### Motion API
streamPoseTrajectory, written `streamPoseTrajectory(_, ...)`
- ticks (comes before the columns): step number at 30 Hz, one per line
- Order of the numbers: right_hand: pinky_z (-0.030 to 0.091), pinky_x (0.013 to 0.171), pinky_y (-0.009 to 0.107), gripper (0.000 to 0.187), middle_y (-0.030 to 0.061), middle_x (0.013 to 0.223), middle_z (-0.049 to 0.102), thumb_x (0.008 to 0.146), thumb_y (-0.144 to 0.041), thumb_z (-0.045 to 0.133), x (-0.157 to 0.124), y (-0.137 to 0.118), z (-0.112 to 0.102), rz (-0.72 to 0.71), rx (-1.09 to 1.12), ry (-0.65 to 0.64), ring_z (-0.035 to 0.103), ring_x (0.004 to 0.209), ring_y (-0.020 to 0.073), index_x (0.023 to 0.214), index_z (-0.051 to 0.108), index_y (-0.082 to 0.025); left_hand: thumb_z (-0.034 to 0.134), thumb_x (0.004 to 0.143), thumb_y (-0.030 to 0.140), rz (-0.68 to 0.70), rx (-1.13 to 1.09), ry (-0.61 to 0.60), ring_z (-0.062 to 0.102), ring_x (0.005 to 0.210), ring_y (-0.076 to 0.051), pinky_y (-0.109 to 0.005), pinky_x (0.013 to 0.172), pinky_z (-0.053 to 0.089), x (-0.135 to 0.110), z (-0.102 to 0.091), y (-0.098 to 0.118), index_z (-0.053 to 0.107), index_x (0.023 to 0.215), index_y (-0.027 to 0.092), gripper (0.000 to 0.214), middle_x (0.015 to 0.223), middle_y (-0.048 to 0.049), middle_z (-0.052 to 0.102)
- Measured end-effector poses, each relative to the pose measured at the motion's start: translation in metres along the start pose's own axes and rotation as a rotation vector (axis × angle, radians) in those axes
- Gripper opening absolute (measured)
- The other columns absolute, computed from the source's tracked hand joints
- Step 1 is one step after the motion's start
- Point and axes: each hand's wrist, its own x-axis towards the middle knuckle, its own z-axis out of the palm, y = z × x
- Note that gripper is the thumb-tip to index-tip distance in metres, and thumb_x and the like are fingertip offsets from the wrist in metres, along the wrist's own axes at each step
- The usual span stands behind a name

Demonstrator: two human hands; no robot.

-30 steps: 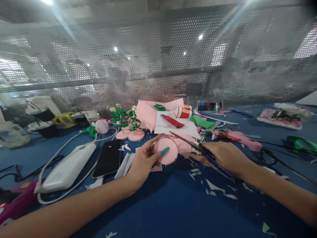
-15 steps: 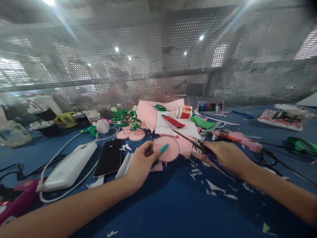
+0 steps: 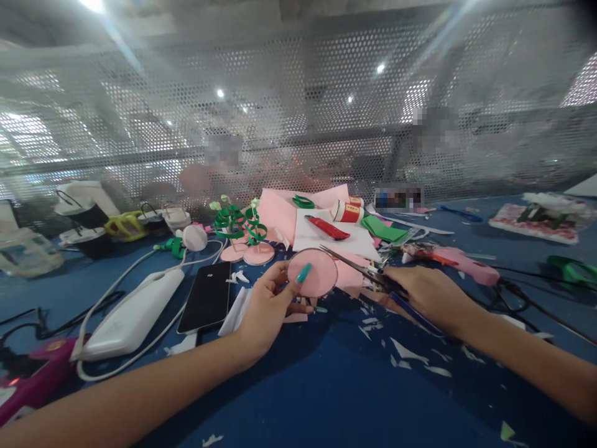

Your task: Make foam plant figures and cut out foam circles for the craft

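Note:
Pinched between the thumb and fingers of my left hand (image 3: 270, 298) is a round pink disc (image 3: 319, 274), tilted to face me. My right hand (image 3: 424, 295) is closed round the dark blue handles of a pair of scissors (image 3: 357, 266). The blades point left and their tips are by the disc's upper right edge; whether they touch it I cannot tell. Behind the disc lie pink paper (image 3: 275, 214) and a white sheet (image 3: 298, 233), with a red cutter (image 3: 328, 228) on top. Two green paper spirals on pink round bases (image 3: 259, 253) stand to the left.
A black phone (image 3: 206, 297) and a white power bank (image 3: 135, 314) lie at left among cables. A pink glue gun (image 3: 471, 269) rests at right, near green paper (image 3: 385, 229). White paper scraps (image 3: 409, 350) litter the blue table (image 3: 326, 386). A perforated metal screen (image 3: 298, 112) stands behind.
The pink disc has been raised and turned slightly in my left hand, and more of the fingers beneath it show. The scissor tips now sit closer to the disc's edge.

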Motion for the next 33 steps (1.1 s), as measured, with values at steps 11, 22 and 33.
streamPoseTrajectory(11,0.031,0.052,0.029,0.043,0.0105,0.07,0.069,0.088,-0.057,0.037,0.0,0.001,0.001,-0.019,0.005,0.012,0.066,0.064,0.0267,0.072,0.053,-0.02,0.08,0.062,0.027,0.06,-0.005,-0.082,0.067,0.072,-0.014,-0.021,0.057,0.051,0.007,0.002,-0.006,0.064,0.093,0.017,0.036,0.085,-0.0038,0.073)
streamPoseTrajectory(22,0.03,0.054,0.029,0.044,0.0126,0.072,0.067,0.089,-0.059,0.032,-0.002,0.002,0.001,0.012,-0.005,-0.044,0.066,0.068,0.0295,0.071,0.046,-0.021,0.082,0.058,0.034,-0.054,0.063,-0.051,0.065,0.07,-0.013,-0.017,0.049,0.049,0.003,0.003,-0.002,0.065,0.093,0.018,0.042,0.087,-0.0033,0.071)
streamPoseTrajectory(33,0.036,0.059,0.031,0.039,0.0136,0.08,0.069,0.091,-0.051,0.034,-0.001,0.01,0.011,-0.062,0.033,-0.038,0.066,0.075,0.0315,0.082,0.055,-0.019,0.081,0.06,0.037,-0.031,0.018,-0.035,0.06,0.054,-0.009,-0.017,0.046,0.049,0.004,0.002,-0.005,0.062,0.076,0.016,0.033,0.065,0.0022,0.064)
